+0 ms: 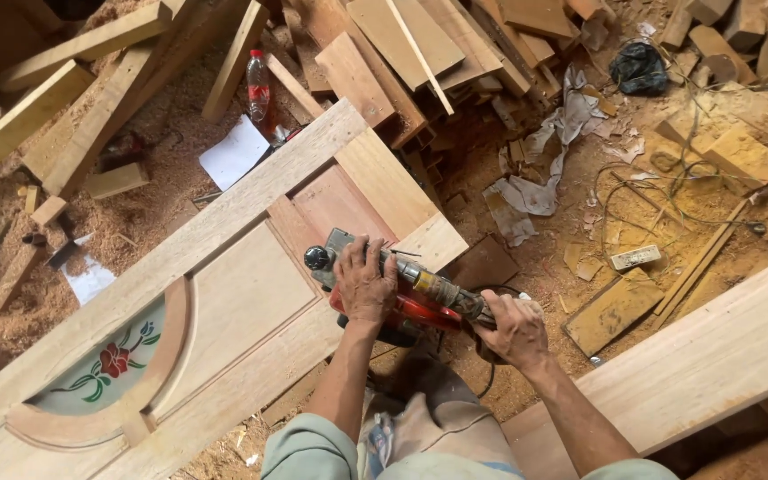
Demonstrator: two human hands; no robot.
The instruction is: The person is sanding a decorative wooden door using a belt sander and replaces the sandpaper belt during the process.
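A clear plastic bottle [259,84] with a red label band lay among planks at the upper left. A white paper sheet [235,152] lay just below it on sawdust. A small pale rectangular box [636,257] lay right of centre.

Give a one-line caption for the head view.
Both hands, left hand and right hand, grip a red power tool on an unfinished wooden door amid sawdust.

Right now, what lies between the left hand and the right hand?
In the head view, the red and grey power tool spans between the left hand and right hand; both grip it on the wooden door.
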